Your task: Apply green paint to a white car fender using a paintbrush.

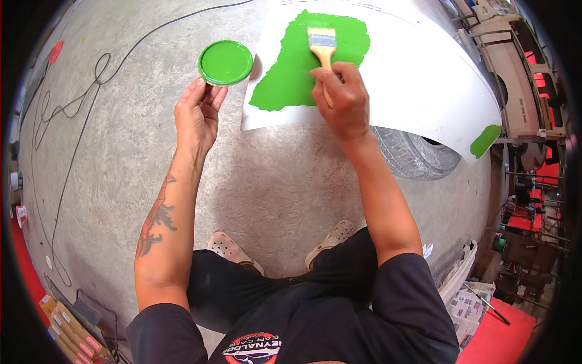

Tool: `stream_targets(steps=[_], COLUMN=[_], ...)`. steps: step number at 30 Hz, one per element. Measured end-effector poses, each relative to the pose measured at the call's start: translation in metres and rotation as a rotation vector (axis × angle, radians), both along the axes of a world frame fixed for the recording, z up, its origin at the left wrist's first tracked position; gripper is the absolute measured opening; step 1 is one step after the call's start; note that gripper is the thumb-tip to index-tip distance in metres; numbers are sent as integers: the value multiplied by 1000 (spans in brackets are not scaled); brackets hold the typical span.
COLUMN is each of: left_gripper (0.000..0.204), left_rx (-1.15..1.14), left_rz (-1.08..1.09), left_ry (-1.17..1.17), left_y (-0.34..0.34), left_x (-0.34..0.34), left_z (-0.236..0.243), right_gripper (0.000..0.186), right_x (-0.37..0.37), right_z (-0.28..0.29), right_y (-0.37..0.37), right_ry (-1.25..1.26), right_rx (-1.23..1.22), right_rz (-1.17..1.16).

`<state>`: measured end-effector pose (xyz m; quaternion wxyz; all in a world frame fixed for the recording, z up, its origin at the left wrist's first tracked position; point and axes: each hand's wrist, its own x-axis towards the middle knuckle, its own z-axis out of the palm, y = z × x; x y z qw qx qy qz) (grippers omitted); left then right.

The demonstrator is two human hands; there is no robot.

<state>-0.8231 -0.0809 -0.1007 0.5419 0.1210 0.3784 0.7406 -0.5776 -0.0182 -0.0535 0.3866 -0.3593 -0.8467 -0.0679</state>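
My left hand (199,112) holds up a round, shallow paint lid (225,63) by its near edge, thumb at the rim and fingers underneath. Wet green paint covers its face. In my right hand (344,100) is a flat paintbrush (322,43) with a wooden handle, gripped near the handle's end. Its pale bristles point away from me and lie over a large green patch (291,73) with ragged edges. That patch is on a white sheet (412,79), to the right of the lid. A smaller green patch (485,141) marks the sheet's right corner.
A tyre (415,155) shows partly beneath the sheet's near edge. Dark cable (85,97) loops over the concrete floor (273,188) at left. Cluttered racks and parts (533,91) line the right side. Newspaper (470,312) lies at lower right, boxes (73,330) at lower left.
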Motion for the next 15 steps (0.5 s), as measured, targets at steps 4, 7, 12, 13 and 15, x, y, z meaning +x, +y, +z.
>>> stream_targets(steps=[4,7,12,13,15], left_gripper=[21,20,20,20,20], left_rx=[-9,-1,-9,-9,-3], left_rz=[-6,-17,-1,-5,-12], left_ry=[-6,-10,12,11,-2], left_y=[1,3,1,0,0], left_x=[3,5,2,2,2], left_z=[2,1,0,0,2], right_gripper=[19,17,15,15,15], right_x=[8,16,21,22,25], right_z=[7,-1,11,14,15], right_y=[10,11,2,5,11], right_ry=[32,10,52,63,74], right_rx=[34,-8,-31,-19,-4], right_rz=[-58,-64,-53,-59,-68])
